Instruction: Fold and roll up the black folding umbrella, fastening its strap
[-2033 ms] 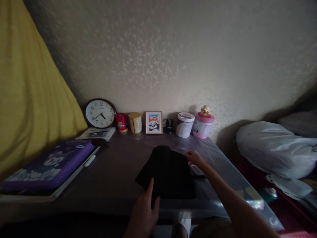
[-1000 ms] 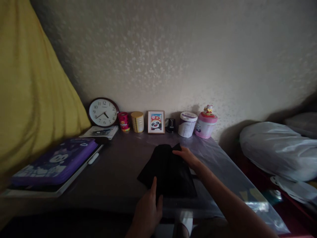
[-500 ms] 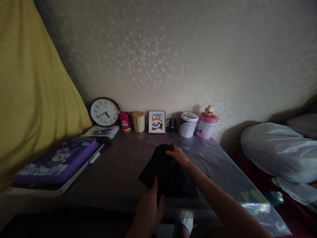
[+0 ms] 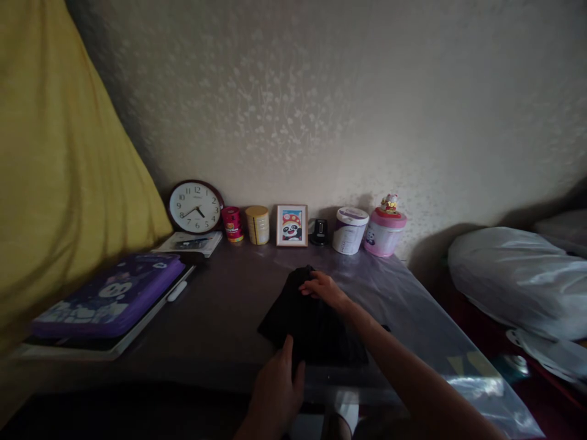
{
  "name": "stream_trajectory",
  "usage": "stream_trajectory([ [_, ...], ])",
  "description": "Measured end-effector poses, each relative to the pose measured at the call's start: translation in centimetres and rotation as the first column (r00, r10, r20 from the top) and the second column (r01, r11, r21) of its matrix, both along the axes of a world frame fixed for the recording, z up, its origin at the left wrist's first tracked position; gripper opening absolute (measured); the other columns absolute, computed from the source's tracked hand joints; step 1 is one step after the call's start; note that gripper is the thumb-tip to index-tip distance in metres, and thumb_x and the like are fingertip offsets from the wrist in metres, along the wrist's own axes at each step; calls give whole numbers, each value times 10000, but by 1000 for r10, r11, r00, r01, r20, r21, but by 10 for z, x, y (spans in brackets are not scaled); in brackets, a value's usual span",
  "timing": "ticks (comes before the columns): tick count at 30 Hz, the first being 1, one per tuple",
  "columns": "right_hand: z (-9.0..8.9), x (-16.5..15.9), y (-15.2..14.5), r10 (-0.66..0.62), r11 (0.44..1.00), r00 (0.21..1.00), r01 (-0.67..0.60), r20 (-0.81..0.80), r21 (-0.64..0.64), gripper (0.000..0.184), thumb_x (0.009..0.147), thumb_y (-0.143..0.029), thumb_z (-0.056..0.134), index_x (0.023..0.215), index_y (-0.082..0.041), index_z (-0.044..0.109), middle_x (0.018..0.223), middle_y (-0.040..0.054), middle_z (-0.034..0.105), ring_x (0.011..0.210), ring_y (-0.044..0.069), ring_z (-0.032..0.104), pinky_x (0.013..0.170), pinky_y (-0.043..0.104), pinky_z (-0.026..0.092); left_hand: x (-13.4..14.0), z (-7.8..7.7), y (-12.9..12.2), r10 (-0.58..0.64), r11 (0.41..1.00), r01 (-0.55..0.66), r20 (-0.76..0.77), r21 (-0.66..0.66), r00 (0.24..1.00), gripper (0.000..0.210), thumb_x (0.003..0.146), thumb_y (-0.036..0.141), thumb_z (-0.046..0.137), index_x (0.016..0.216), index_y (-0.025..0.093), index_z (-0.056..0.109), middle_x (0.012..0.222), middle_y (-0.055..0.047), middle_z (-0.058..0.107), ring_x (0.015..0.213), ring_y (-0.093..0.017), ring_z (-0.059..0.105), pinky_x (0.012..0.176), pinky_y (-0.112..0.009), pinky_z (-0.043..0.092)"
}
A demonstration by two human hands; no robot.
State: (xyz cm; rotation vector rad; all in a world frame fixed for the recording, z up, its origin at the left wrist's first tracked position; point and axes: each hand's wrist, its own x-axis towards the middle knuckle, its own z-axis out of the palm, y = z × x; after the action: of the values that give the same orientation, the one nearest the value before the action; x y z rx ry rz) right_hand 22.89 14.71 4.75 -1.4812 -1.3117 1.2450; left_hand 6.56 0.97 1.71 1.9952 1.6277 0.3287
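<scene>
A piece of black cloth (image 4: 298, 318), dark and soft, lies at the front middle of the table; its exact kind I cannot make out. My right hand (image 4: 323, 288) reaches over it from the right, fingers curled and gripping its bunched far end. At the near left side is my left hand (image 4: 277, 382), index finger extended onto the cloth and thumb held apart from it. Its other fingers are hidden in shadow.
A grey-covered table (image 4: 220, 305) stands against the wall. Along its back are a clock (image 4: 195, 206), a red can (image 4: 232, 225), a yellow-lidded jar (image 4: 258, 226), a framed panda picture (image 4: 291, 226) and two tubs. A purple case (image 4: 110, 296) lies left; white bags (image 4: 504, 278) stand right.
My right hand has shifted slightly left, its fingers curling more over the cloth. The far end of the cloth is more bunched. My left hand has hardly moved.
</scene>
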Motion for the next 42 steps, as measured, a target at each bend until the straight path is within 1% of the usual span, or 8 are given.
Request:
stream_trajectory([
  [5, -9, 0, 1, 101, 964, 958, -161, 269, 210, 368, 778, -140, 526, 1145, -145, 496, 864, 52, 721, 703, 134, 649, 663, 252, 481, 0, -1, 0, -4, 1000, 4, 3, -5, 1000, 536, 877, 307, 319, 1365, 85, 308, 1251, -164, 545, 1102, -216, 544, 887, -283, 378],
  [10, -15, -1, 0, 43, 889, 846, -276, 532, 367, 385, 743, -78, 512, 1101, -209, 563, 902, 15, 712, 839, 156, 633, 802, 302, 459, 1, -3, 0, 44, 999, -44, -10, 5, 999, 540, 873, 289, 360, 1356, 65, 268, 1156, -173, 604, 996, -223, 604, 801, -283, 412],
  [14, -17, 3, -4, -16, 817, 782, -348, 623, 459, 317, 734, -83, 546, 1016, -200, 633, 972, 42, 691, 906, 181, 610, 855, 333, 441, 2, -3, -3, 104, 994, -104, 12, 7, 994, 491, 873, 275, 376, 1313, 70, 309, 1043, -156, 656, 908, -232, 636, 726, -279, 420],
  [19, -22, 4, -9, -53, 721, 735, -441, 676, 535, 205, 778, -104, 546, 914, -192, 671, 996, 57, 676, 966, 189, 584, 906, 358, 403, -1, -1, -2, 24, 999, -28, 130, 26, 991, 702, 866, 250, 391, 1431, 161, -16, 1055, -89, 666, 885, -181, 643, 716, -239, 413],
  [22, -24, 6, -7, -65, 694, 725, -461, 686, 553, 181, 800, -130, 539, 904, -195, 673, 1002, 67, 666, 965, 186, 583, 901, 360, 403, -3, -1, 0, -30, 999, 26, 109, 39, 994, 644, 865, 257, 371, 1435, 188, 79, 1076, -82, 655, 921, -176, 623, 757, -239, 407],
  [30, -29, 20, 18, -170, 726, 682, -401, 711, 558, 204, 829, -181, 518, 979, -201, 655, 1041, 76, 635, 989, 193, 560, 901, 361, 405, -3, -1, 2, -30, 1000, 30, 88, 7, 996, 612, 865, 286, 343, 1431, 186, 132, 1104, -100, 639, 954, -199, 608, 788, -268, 412],
  [38, -28, 28, 32, -213, 838, 621, -281, 754, 468, 322, 861, -152, 441, 1156, -179, 568, 1221, 108, 567, 1127, 212, 497, 970, 383, 353, -5, -3, 2, -23, 1000, 22, 116, 7, 993, 603, 868, 297, 341, 1429, 196, 145, 1086, -93, 646, 936, -197, 616, 776, -271, 421],
  [42, -17, 26, 15, -217, 752, 678, -342, 702, 563, 265, 863, -156, 445, 1072, -180, 606, 1162, 101, 592, 1088, 199, 516, 961, 363, 364, -4, -3, 3, -26, 1000, 25, 99, 16, 995, 601, 869, 295, 344, 1428, 193, 150, 1070, -95, 653, 932, -199, 618, 775, -272, 419],
])
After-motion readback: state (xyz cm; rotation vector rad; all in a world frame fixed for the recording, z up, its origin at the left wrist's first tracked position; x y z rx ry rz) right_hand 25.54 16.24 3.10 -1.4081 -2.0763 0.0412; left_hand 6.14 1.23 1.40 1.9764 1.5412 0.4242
